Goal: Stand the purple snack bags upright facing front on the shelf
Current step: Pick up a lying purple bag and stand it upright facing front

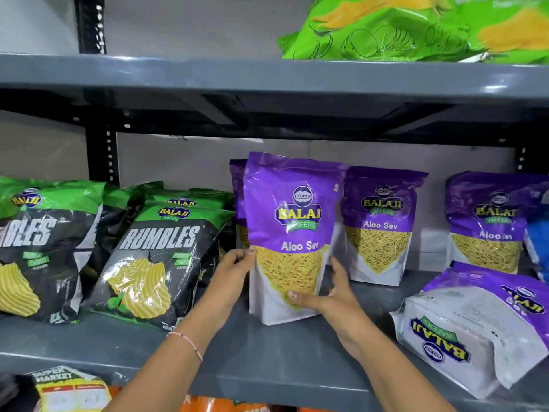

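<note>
The left hand [237, 264] is pinching the left edge of the front Aloo Sev bag [289, 230] while the right hand [329, 295] is bracing its lower right side, thumb behind and fingers across the window, so the pouch is standing on its base on the grey shelf [267, 361] with the label facing front. Two more Aloo Sev bags [381, 221] are already standing to its right (a further one is partly hidden behind it). One toppled Aloo Sev bag [463, 331] is lying flat at the right, probably next in line.

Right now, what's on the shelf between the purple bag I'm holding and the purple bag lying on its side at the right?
In the head view, only bare grey shelf lies between the held bag and the toppled bag. The right hand grips the held bag's near edge.
</note>
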A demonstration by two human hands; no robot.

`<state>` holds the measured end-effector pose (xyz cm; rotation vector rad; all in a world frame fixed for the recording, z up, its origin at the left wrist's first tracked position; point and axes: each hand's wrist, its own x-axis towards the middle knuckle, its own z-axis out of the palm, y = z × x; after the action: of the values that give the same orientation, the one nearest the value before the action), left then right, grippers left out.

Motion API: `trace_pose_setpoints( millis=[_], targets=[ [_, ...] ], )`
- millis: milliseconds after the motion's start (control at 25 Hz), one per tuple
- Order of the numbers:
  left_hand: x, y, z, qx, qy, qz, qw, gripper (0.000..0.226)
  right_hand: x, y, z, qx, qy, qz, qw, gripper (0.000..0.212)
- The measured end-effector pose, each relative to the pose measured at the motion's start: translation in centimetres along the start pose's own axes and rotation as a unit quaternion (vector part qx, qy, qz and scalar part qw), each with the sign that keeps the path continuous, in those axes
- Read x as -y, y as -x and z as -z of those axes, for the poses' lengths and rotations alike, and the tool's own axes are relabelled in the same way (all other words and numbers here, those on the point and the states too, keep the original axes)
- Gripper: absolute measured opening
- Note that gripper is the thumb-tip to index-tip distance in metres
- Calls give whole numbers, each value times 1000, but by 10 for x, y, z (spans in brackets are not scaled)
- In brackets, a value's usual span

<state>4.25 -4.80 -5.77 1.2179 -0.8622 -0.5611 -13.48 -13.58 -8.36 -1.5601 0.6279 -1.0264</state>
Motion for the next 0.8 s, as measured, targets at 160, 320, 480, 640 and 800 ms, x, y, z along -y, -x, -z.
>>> trace_pose_setpoints(
  millis=[160, 320, 480, 640, 800],
  targets=[
    [-2, 5, 4, 118, -27, 56, 991, 59, 1, -5, 2, 34, -24, -26, 999, 115],
    [3, 21, 15, 177, -79, 5, 981, 73, -2, 10, -1, 39, -35, -14, 999, 108],
    [8, 43, 31, 154, -119, 15, 981, 83, -2, 42, -3, 45, -30, -7, 999, 98],
    [5, 64, 41, 175, -83, 22, 981, 74, 3, 69, -7, 31, -1, 7, 999, 90],
    [-2, 72, 43, 173, -68, 25, 982, 73, 6, 82, -12, 16, 44, 31, 998, 79]
  ],
)
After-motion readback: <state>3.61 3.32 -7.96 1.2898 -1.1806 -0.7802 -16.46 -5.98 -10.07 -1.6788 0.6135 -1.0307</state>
